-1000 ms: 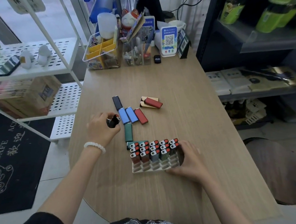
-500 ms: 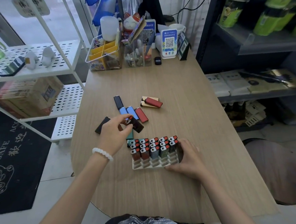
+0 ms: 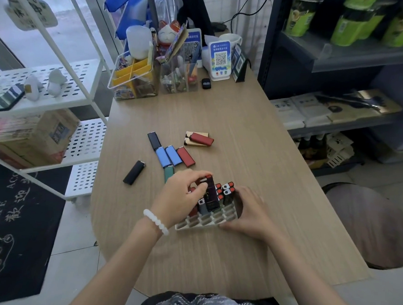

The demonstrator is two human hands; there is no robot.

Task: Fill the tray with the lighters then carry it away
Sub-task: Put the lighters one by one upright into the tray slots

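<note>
Head view looks down on a wooden table where little writing is legible: the black floor mat reads "SAFE" above Chinese characters, and the QR-code stand carries print too small to read. Left hand, wrist bent downward and wearing a white bead bracelet, pinches a dark lighter upright over the white slotted tray. Right hand rests with curled fingers gripping the tray's right side, forearm reaching in from below. Standing lighters fill the tray's far rows. Loose lighters lie beyond: a black lighter apart to the left, two blue lighters, a red lighter.
</note>
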